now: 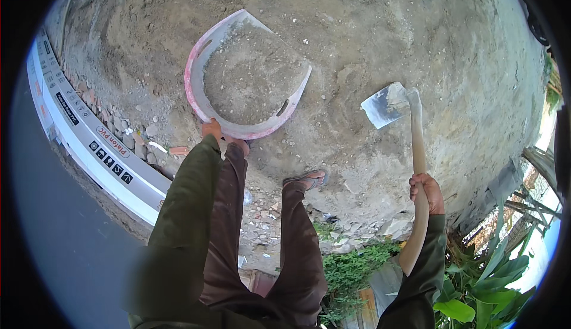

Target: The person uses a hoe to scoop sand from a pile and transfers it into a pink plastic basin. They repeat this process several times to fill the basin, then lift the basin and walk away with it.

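Observation:
My left hand (212, 129) grips the near rim of a scoop-shaped plastic carrier (194, 83), pinkish red outside and greyish inside, with slots cut in its sides. Grey-brown sandy soil (254, 79) lies within its curve, and its open side faces up and to the right. My right hand (427, 190) is closed around the wooden handle of a hoe (418, 141). The hoe's metal blade (383, 106) rests on or just above the ground, right of the carrier; the exact contact cannot be told. Soil cakes part of the blade near the handle.
Long white boxes (111, 146) bearing print lie along the left, beside stones and brick pieces (179, 150). My sandalled foot (312, 179) stands on bare earth (357, 30). Green plants (352, 266) and rubble are at the lower right, with wooden poles (542, 164) at the far right.

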### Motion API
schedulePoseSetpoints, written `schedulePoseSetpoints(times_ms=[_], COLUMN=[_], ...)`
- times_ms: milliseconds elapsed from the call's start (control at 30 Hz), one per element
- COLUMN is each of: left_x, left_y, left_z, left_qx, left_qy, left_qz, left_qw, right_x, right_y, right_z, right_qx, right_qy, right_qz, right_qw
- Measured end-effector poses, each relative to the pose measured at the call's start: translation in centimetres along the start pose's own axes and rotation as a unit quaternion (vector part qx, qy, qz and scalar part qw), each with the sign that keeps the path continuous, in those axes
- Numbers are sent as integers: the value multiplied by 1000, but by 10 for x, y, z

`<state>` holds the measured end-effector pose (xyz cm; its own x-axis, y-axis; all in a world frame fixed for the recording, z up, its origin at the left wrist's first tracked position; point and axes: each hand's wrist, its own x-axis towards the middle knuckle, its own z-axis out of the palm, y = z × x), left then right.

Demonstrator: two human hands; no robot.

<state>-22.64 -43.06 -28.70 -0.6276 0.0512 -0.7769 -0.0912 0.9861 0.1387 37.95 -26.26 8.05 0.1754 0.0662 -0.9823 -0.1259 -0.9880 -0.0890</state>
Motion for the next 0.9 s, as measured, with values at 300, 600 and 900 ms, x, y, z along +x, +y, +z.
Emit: schedulePoseSetpoints(times_ms=[300,600,900], left_x=[-91,-249,-248], left_y=[-38,-38,-15], left_z=[32,215,83], left_qx=[-213,-554,-203], left_qy=[-21,-203,-337], left_qz=[-117,-353,-20], left_qw=[970,726,919], right_x=[12,6,6], right_y=[-15,-8,-11], right_z=[12,13,42], right_qx=[-12,-89,-174], right_qy=[-29,12,53], right_qz=[12,-12,-38], right_qw=[999,996,983])
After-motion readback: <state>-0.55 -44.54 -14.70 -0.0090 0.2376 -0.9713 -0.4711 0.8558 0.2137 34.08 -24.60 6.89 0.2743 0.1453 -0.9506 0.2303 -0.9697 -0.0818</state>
